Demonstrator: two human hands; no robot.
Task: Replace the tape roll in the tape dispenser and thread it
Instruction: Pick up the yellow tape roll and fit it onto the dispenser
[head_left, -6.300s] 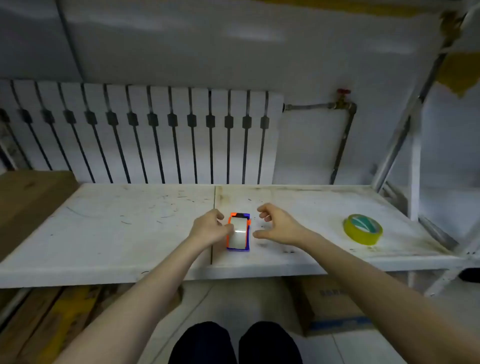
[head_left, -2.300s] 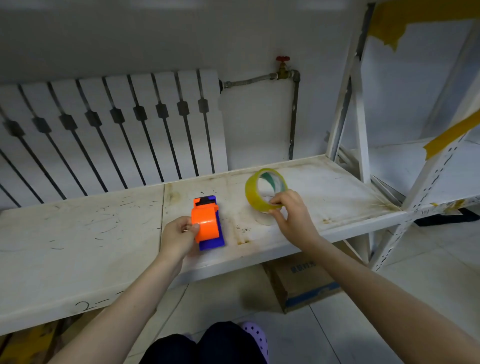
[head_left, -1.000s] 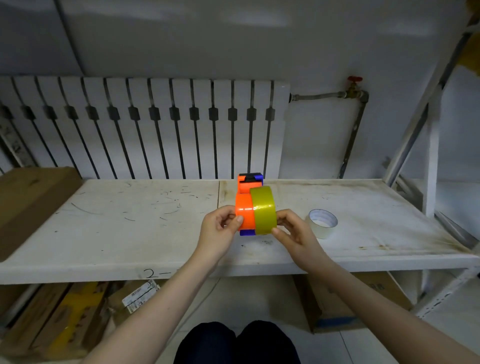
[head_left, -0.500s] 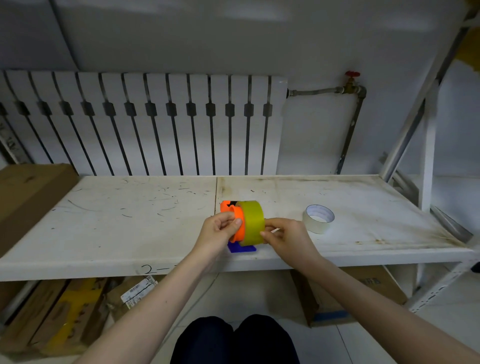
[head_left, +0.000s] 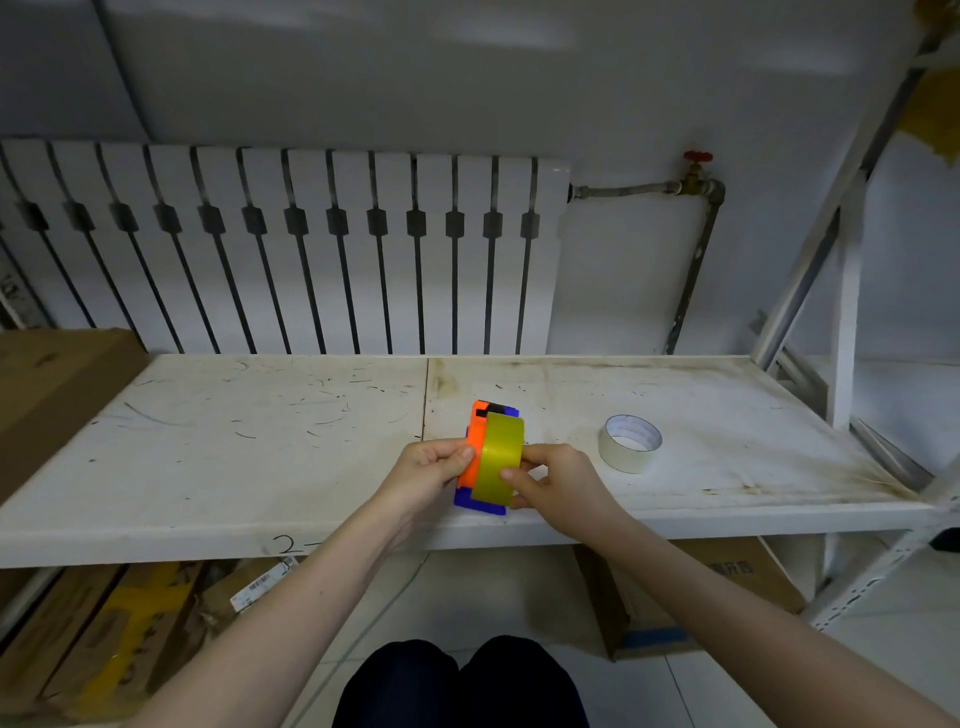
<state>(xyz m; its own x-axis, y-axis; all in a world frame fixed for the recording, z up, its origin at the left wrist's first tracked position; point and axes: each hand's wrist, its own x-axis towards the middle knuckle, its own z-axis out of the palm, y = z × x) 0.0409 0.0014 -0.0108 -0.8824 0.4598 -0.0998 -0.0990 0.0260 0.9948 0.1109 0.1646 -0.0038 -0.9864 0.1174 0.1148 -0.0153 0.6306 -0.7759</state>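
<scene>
The orange and blue tape dispenser (head_left: 474, 457) stands near the front edge of the white shelf (head_left: 260, 457). My left hand (head_left: 426, 470) grips its orange left side. A yellow tape roll (head_left: 500, 457) stands on edge against the dispenser's right side. My right hand (head_left: 558, 480) holds that roll, thumb on its outer face and fingers behind it. Whether the roll sits on the dispenser's hub is hidden. A pale, nearly empty tape roll (head_left: 629, 442) lies flat on the shelf to the right.
A white radiator (head_left: 291, 249) runs along the wall behind the shelf, with a pipe and red valve (head_left: 697, 166) to its right. A cardboard box (head_left: 47, 384) sits at the shelf's left end. More boxes (head_left: 685, 597) lie on the floor below. A shelf upright (head_left: 844, 322) rises at right.
The dispenser, tilted half a second ago, now stands straighter with the yellow roll pressed against its right side. My right thumb has shifted onto the roll's outer face.
</scene>
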